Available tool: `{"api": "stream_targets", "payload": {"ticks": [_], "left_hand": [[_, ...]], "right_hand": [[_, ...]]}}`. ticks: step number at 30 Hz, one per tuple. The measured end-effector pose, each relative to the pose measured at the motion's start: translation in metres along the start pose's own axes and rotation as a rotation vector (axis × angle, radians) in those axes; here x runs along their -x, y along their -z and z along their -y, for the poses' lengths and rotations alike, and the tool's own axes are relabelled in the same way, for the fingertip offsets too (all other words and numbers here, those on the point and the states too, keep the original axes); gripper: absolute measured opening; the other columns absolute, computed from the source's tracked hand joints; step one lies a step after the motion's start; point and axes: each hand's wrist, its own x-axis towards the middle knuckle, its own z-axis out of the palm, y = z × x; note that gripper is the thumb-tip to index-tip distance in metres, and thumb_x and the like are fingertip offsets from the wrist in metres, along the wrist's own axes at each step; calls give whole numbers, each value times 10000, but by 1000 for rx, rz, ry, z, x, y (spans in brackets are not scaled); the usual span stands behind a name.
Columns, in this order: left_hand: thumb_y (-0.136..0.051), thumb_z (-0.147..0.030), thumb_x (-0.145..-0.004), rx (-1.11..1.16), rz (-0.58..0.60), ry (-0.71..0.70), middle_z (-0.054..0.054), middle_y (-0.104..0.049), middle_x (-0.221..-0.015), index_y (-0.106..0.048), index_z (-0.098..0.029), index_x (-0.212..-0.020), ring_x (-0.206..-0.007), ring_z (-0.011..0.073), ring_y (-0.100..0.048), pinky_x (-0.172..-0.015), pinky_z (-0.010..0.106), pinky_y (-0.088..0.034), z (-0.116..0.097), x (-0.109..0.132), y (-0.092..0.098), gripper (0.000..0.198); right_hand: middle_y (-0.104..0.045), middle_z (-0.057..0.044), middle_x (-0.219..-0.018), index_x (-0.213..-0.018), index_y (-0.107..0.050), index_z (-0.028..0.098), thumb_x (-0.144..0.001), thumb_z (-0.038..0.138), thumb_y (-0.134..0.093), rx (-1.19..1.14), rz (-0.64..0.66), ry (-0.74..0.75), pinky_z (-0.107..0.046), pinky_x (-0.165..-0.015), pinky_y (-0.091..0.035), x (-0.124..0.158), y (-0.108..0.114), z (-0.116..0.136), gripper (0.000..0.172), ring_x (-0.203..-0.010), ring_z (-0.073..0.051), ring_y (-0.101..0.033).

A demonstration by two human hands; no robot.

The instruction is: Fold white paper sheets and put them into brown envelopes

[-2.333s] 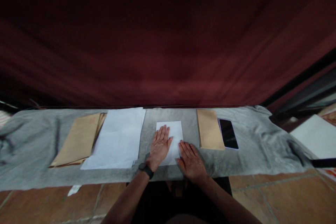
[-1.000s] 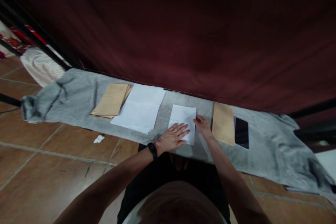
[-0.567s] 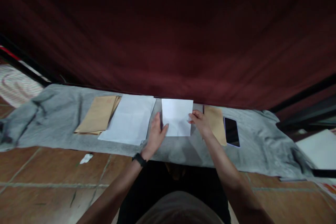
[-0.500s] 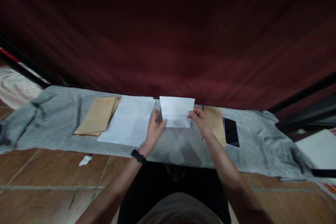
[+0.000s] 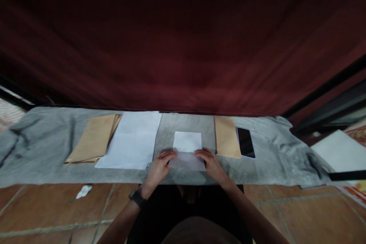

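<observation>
I find the left hand [image 5: 159, 166] and right hand [image 5: 212, 165] curled closed on the white sheet [image 5: 187, 141] by its side edges, mid-cloth [image 5: 276, 148]. Folding appears in hand; next calls for aligning edges.

The sheet [image 5: 187, 142] is white, the cloth [image 5: 270, 152] mottled grey, the curtain [image 5: 183, 72] maroon.

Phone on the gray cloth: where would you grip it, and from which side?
I'd likely pinch the phone by its right long edge, bringing the right hand in from the right. It lies flat, dark screen up; its left edge runs close along the brown paper, while the right edge borders only gray cloth.
</observation>
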Motion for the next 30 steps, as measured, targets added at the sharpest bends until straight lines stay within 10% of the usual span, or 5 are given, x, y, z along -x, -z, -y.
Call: {"api": "stream_targets", "payload": {"ticks": [7,14,18,23,30], "left_hand": [[-482,41,-785,-346,258,-235,40,-499,-1558,-501,-259,-1469,-1451,193,-438,-1220,441,-361,-7,19,-13,747],[-624,-263,-928,-259,334,-227,53,-396,-1621,-427,-295,-1528,-1504,239,-353,-1248,491,-300,-19,21,0,633],[-489,-438,-1021,-114,405,-209,30,-397,-1620,-349,-332,-1564,-1500,184,-357,-1261,445,-271,-35,-4,9,571],[-387,-424,-1055,-159,398,-213,61,-388,-1622,-398,-256,-1547,-1520,183,-311,-1264,436,-254,-46,-55,-30,520],[-407,-390,-1049,-277,319,-253,82,-375,-1626,-409,-223,-1541,-1527,219,-296,-1261,489,-243,-10,-75,-48,519]], "right_hand": [[-439,-69,-1593,-1489,-493,236,-774,29,-567,303,175,113,-490,-1256,-264,32,2,8,748,-1490,-213,-361],[-476,-45,-1569,-1452,-541,258,-916,164,-575,347,217,105,-443,-1257,-272,36,4,8,545,-1458,-189,-412],[-478,-45,-1568,-1455,-541,269,-933,209,-582,339,217,96,-445,-1259,-265,35,5,12,527,-1447,-195,-430],[-501,-58,-1551,-1459,-543,276,-903,220,-619,321,216,81,-456,-1265,-245,33,5,15,564,-1437,-217,-446],[-491,-65,-1557,-1445,-562,255,-903,240,-634,316,233,54,-455,-1268,-237,33,4,14,547,-1449,-222,-429]]}}
